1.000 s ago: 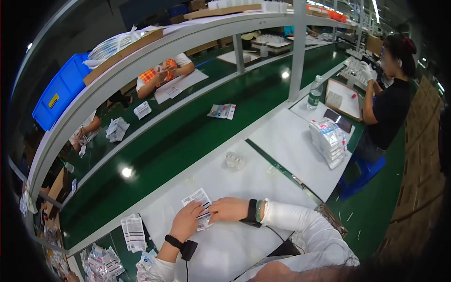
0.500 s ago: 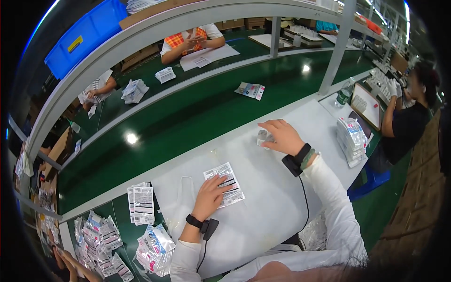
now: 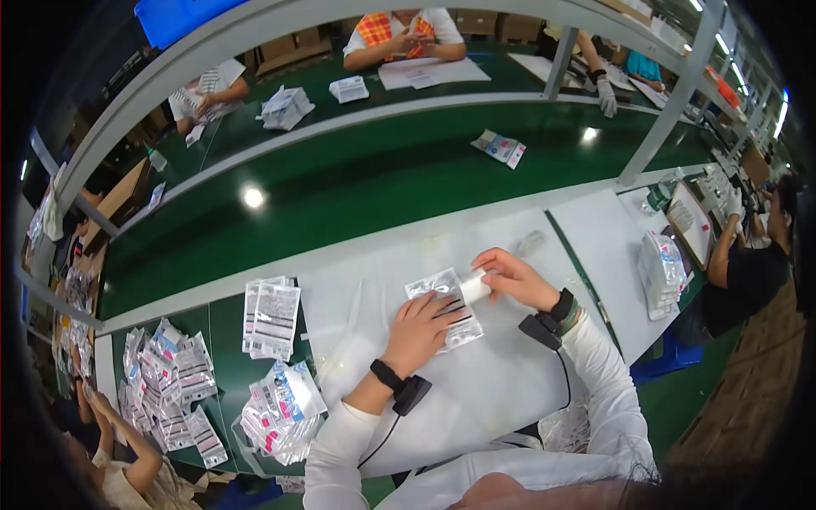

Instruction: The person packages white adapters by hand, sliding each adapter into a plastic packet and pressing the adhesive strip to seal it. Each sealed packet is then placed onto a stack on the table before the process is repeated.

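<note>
My left hand (image 3: 418, 333) lies with its fingers spread on a flat silver-and-white printed pouch (image 3: 460, 333) on the white work surface (image 3: 501, 382). At the pouch's right upper edge, my right hand (image 3: 520, 279) grips a small white cylinder (image 3: 474, 286) between thumb and fingers. The cylinder's left end touches or overlaps the pouch edge; I cannot tell which. Beyond my right hand stands a small clear object (image 3: 532, 243), too blurred to name. Both wrists carry black bands with small cabled boxes.
Left are a neat stack of pouches (image 3: 272, 319), a loose heap (image 3: 170, 382) and another pile (image 3: 285, 412). A green belt (image 3: 357, 191) carries one pouch (image 3: 500, 148). A pouch stack (image 3: 663, 274) and bottle (image 3: 659, 197) stand right. Co-workers sit around; a metal frame (image 3: 667, 115) rises ahead.
My right hand has left the clear object, come nearer the pouch and now holds the white cylinder. My left hand stays on the pouch. The whole view has shifted.
</note>
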